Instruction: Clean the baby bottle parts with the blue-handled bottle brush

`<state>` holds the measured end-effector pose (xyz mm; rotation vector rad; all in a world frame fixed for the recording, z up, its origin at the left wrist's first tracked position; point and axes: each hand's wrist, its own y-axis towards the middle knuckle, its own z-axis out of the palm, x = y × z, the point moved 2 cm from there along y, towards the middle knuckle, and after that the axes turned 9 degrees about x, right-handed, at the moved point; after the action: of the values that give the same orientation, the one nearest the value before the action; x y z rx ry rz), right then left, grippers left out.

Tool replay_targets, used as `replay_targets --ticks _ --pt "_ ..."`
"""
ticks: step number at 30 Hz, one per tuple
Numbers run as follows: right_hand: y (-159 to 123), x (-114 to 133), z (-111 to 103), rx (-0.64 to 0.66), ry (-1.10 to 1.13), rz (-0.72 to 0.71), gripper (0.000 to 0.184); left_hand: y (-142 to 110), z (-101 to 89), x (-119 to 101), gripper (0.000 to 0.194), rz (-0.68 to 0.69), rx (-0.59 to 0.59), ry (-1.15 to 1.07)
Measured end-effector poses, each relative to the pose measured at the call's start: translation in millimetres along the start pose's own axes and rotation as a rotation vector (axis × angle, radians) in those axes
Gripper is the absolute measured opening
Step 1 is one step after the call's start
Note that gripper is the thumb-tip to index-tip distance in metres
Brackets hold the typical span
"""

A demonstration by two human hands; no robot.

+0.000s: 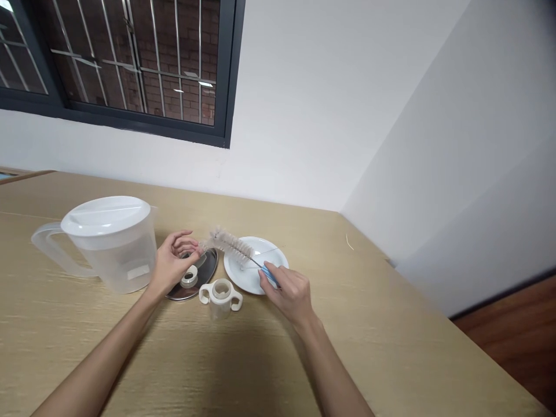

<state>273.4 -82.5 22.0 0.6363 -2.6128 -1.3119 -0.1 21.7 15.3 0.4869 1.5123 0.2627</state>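
My right hand (289,289) is closed round the blue handle of a bottle brush (234,246). Its white bristles point left over a white plate (278,258), towards my left hand (176,258). The left fingers are curled, with thumb and fingertips round a small clear cup-like piece (200,258) by the brush tip; its shape is partly hidden. Below that hand, a white ring-shaped bottle part (189,277) sits on a dark round metal tray (208,271). Between my wrists stands a clear baby bottle (220,298) with a cream two-handled collar, its top open.
A translucent pitcher (121,255) with a white lid stands to the left, its handle facing left. The wooden table (373,347) meets a white wall behind, under a barred window (143,63). A thin pale strip (349,242) lies near the right edge.
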Motion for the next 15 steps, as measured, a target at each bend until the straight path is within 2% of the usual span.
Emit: replay_targets --ticks 7,11,15 --pt "3.0 0.2 -8.5 -0.081 0.065 0.05 0.014 1.5 -2.4 -0.8 0.062 -0.073 0.013 -0.118" --pt "2.8 2.2 -8.1 -0.061 0.079 0.002 0.014 2.3 -5.3 1.2 0.065 -0.112 0.026 -0.185" --pt "2.1 -0.2 -6.1 -0.051 0.028 0.039 0.013 1.3 -6.2 -0.3 0.069 -0.147 0.012 -0.188"
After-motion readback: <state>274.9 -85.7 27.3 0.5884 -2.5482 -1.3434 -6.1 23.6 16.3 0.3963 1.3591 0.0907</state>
